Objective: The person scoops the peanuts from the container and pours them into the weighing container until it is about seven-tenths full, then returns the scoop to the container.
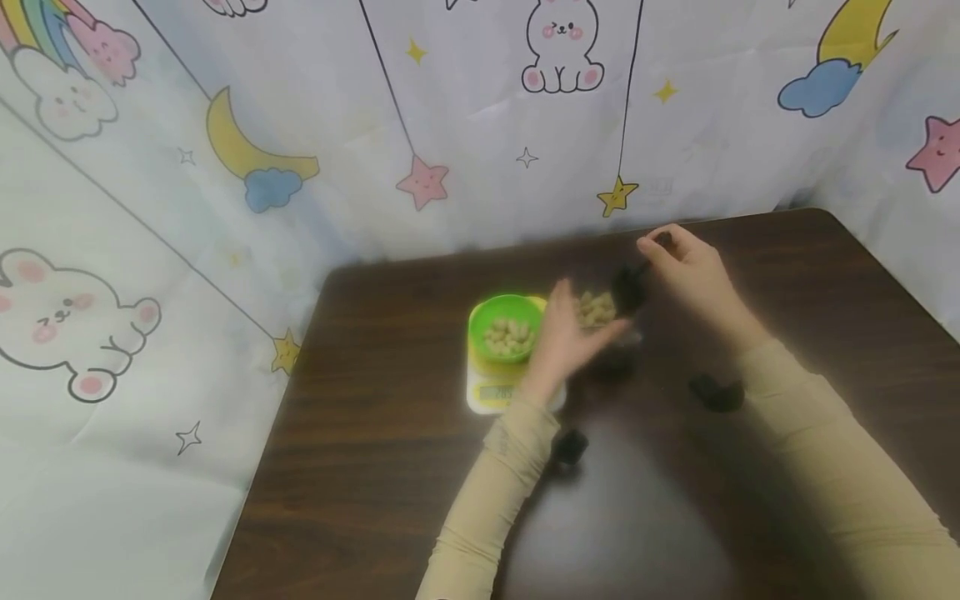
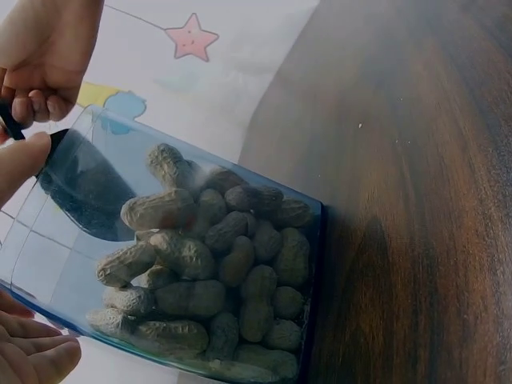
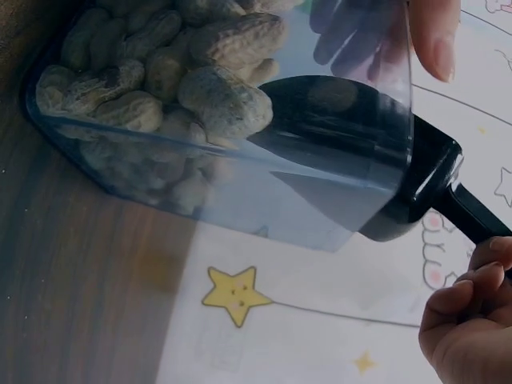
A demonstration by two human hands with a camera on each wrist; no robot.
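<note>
My left hand [image 1: 558,342] grips a clear plastic container [image 2: 48,252] near its rim, thumb on one side and fingers on the other. Unshelled peanuts [image 2: 192,296] fill its lower part. In the right wrist view, a black scoop [image 3: 344,120] dips into the container, its bowl just above the peanuts. My right hand [image 1: 690,262] pinches the scoop's handle [image 3: 476,216] outside the rim. Left of the container, a green bowl [image 1: 483,321] holding several peanuts [image 1: 510,336] sits on a white and yellow kitchen scale [image 1: 486,405]. The left forearm partly hides the scale.
All of this stands on a dark wooden table [image 1: 360,450]. Cartoon-printed white sheeting [image 1: 480,108] rises behind its back edge and along the left. Small dark blocks [image 1: 570,448] show by the forearms.
</note>
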